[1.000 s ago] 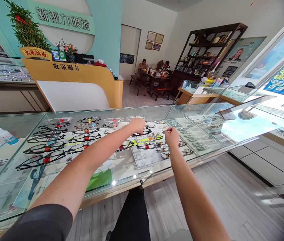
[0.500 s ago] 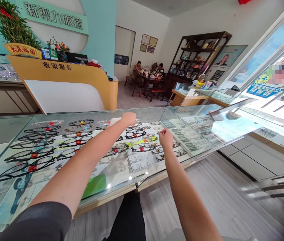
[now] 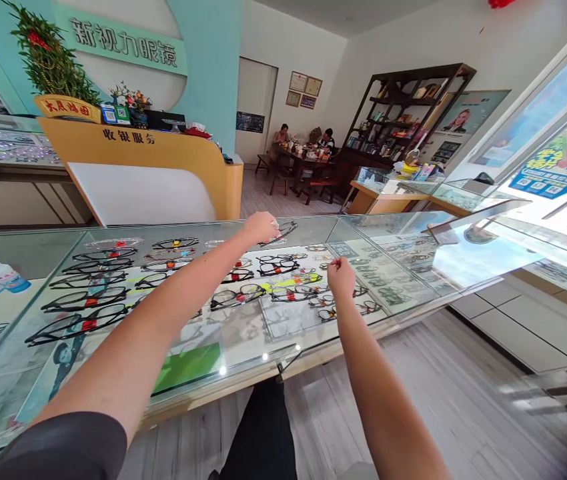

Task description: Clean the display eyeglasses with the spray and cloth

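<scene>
Over the far side of the glass display counter (image 3: 243,357), my left hand (image 3: 260,228) is closed on a dark-framed pair of glasses (image 3: 286,232), tilted at its right. Its fingertips are mostly hidden behind the back of the hand. My right hand (image 3: 342,276) is curled with fingers pinched above the counter's right part; what it holds, if anything, is too small to make out. Several glasses lie in rows between and around my arms, among them a black pair with a red tag (image 3: 278,267) and another black pair (image 3: 237,297).
Larger black glasses (image 3: 81,325) lie at the left, near a white and blue bottle (image 3: 12,275). A green sheet (image 3: 188,367) shows under the near glass. Beyond stands a yellow cashier desk (image 3: 233,190); people sit at a table (image 3: 308,160) farther back.
The view has shifted slightly left. My left hand has risen a little, and the glasses beside it now show more clearly, tilted up. A white patch near that arm is now hidden. My right hand stays pinched.
</scene>
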{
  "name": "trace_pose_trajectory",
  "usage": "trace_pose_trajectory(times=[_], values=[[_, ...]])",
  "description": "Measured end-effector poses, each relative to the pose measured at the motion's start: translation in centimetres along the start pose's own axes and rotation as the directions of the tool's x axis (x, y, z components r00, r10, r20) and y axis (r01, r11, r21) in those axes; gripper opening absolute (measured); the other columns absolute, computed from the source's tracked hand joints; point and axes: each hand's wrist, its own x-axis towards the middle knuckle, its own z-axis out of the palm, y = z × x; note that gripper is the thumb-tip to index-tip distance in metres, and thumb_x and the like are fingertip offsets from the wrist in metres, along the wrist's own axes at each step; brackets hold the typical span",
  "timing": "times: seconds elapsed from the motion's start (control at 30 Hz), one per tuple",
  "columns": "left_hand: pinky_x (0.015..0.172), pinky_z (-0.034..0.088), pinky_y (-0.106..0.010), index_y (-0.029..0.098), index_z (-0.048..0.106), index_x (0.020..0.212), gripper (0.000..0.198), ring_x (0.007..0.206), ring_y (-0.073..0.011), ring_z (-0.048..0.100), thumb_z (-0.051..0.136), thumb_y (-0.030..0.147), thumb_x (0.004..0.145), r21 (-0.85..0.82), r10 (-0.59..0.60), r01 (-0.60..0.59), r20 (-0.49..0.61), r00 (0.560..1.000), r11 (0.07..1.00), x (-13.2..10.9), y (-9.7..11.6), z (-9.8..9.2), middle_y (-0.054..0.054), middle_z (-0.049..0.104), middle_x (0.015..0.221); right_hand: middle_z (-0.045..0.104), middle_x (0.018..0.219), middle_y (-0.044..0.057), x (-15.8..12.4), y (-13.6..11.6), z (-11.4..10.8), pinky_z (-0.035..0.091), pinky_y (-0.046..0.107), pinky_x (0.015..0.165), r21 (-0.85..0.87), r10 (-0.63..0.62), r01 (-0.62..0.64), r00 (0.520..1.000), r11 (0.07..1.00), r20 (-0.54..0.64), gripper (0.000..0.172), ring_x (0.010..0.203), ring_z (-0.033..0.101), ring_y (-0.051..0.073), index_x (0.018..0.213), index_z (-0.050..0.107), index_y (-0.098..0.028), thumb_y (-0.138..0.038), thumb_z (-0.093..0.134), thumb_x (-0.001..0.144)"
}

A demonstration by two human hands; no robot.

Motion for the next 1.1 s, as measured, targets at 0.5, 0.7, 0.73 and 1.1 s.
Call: trace_pose_trajectory(times=[0.5,0.7,0.73,1.1], values=[[0.063,0.04,-0.027,0.022,0.079,0.089,0.053,0.069,-0.0143,0.05,0.099,0.064,0.062,-0.82,-0.366,0.034,-0.218,0.905,0.572,-23.3,-11.9,-12.9,0.002,0.058,0.072,0.064,0.081,0.001,-9.0,-16.0,2.1,0.043,0.035,0.076,0.371,-0.323,0.354,0.935,0.859,-0.145,0.01,0.074,0.056,0.02,0.095,0.056,-0.025,-0.033,0.059,0.091],[0.059,0.038,-0.027,0.022,0.076,0.084,0.057,0.065,-0.0148,0.055,0.099,0.067,0.057,-0.889,-0.492,0.037,-0.218,0.843,0.457,-26.1,-17.0,-11.9,-0.001,0.067,0.073,0.056,0.074,-0.004,-19.8,-29.4,7.3,0.037,0.032,0.066,0.707,-0.645,0.474,0.763,0.525,-0.032,0.021,0.066,0.046,0.017,0.089,0.051,-0.027,-0.044,0.06,0.097],[0.058,0.037,-0.027,0.022,0.076,0.084,0.058,0.065,-0.0144,0.055,0.099,0.067,0.056,-0.895,-0.508,0.033,-0.221,0.833,0.444,-26.3,-17.6,-11.6,-0.001,0.069,0.074,0.053,0.072,-0.004,-21.0,-30.6,8.0,0.036,0.032,0.066,0.719,-0.665,0.469,0.747,0.513,-0.013,0.024,0.065,0.045,0.017,0.087,0.048,-0.028,-0.046,0.061,0.097],[0.061,0.043,-0.027,0.022,0.075,0.085,0.062,0.067,-0.0137,0.053,0.101,0.069,0.055,-0.933,-0.531,0.009,-0.197,0.824,0.359,-27.5,-21.4,-7.8,0.003,0.06,0.072,0.052,0.069,-0.006,-24.5,-30.3,11.3,0.036,0.031,0.065,0.719,-0.754,0.442,0.634,0.536,0.172,0.02,0.063,0.047,0.017,0.094,0.055,-0.027,-0.045,0.06,0.1]])
